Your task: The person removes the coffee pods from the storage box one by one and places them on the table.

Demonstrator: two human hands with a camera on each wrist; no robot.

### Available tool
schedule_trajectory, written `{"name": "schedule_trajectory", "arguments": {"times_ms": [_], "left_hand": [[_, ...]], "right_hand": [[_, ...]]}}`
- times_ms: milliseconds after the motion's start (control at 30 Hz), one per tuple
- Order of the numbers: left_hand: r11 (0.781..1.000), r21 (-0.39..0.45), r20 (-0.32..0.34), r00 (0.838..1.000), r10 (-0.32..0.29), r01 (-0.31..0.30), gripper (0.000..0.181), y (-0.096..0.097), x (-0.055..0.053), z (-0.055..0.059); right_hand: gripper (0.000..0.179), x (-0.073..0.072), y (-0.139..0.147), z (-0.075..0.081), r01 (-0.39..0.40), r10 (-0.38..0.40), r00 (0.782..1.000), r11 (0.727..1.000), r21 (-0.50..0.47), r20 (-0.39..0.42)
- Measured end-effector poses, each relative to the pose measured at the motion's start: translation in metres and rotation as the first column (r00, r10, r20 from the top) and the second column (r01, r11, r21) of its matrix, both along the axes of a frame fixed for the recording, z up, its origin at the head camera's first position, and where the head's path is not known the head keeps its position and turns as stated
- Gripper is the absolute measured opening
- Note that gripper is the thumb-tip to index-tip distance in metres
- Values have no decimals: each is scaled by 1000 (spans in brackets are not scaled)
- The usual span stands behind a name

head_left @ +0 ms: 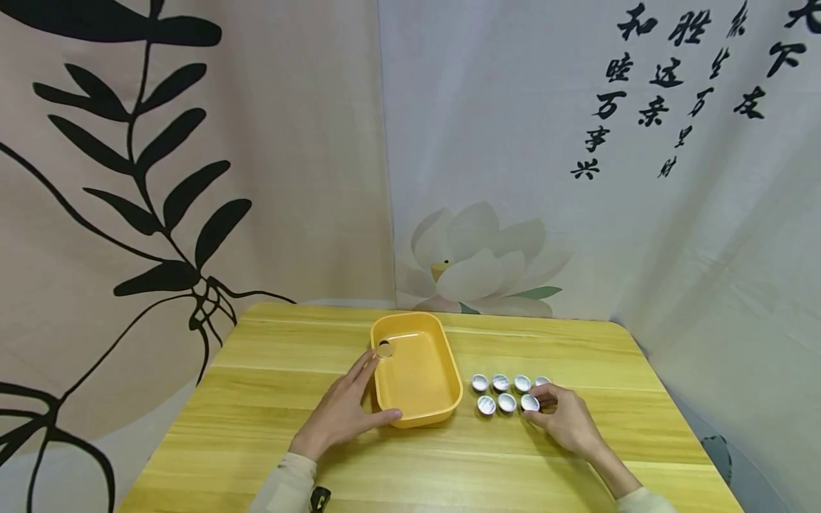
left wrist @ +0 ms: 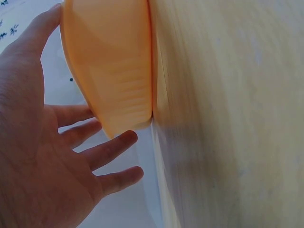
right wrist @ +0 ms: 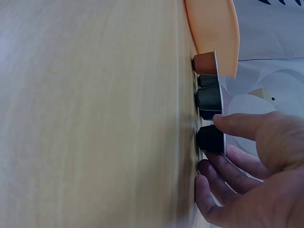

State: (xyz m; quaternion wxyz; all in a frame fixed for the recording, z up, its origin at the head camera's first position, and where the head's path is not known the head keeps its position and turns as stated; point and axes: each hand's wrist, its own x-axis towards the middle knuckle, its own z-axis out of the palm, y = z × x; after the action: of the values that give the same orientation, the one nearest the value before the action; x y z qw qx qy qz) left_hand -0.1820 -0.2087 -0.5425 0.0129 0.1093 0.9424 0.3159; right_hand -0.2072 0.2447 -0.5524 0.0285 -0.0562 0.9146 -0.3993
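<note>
A yellow plastic tray [head_left: 420, 374] stands on the table. My left hand [head_left: 346, 410] is at its left side, fingers spread, with fingertips and thumb touching the rim. In the left wrist view the tray wall [left wrist: 109, 57] rises beside my palm. To the right of the tray, several coffee capsules [head_left: 507, 403] stand in two rows, foil lids up. With thumb and fingers, my right hand [head_left: 567, 417] pinches the rightmost capsule [head_left: 529, 402] of the near row. The right wrist view shows that capsule's black body [right wrist: 210, 138]; behind it are dark green capsules and a brown capsule [right wrist: 205, 63].
The wooden table [head_left: 449, 470] ends at a back edge just beyond the tray. Behind it hangs a cloth backdrop [head_left: 308, 157] with printed leaves, a lotus and writing. A small round mark [head_left: 385, 349] shows at the tray's far left corner.
</note>
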Motion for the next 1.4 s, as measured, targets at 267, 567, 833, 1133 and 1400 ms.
{"name": "schedule_trajectory", "arguments": {"times_ms": [267, 567, 833, 1133, 1400], "left_hand": [[1000, 0, 5, 1000, 2, -2, 129, 1, 0, 0], [1000, -3, 1, 1000, -2, 2, 130, 1, 0, 0], [1000, -5, -4, 1000, 1, -1, 129, 1, 1, 1], [1000, -14, 1, 1000, 4, -4, 130, 1, 1, 1], [1000, -10, 1, 1000, -1, 2, 129, 0, 1, 2]], "right_hand": [[35, 0, 0, 0, 9, -9, 1000, 1000, 2, 6], [42, 1, 1, 1, 3, -3, 1000, 1000, -16, 2], [47, 7, 4, 4, -10, 10, 1000, 999, -36, -7], [56, 17, 17, 22, -13, 13, 1000, 1000, -1, -27], [48, 11, 21, 36, -60, 67, 971, 997, 38, -230]]}}
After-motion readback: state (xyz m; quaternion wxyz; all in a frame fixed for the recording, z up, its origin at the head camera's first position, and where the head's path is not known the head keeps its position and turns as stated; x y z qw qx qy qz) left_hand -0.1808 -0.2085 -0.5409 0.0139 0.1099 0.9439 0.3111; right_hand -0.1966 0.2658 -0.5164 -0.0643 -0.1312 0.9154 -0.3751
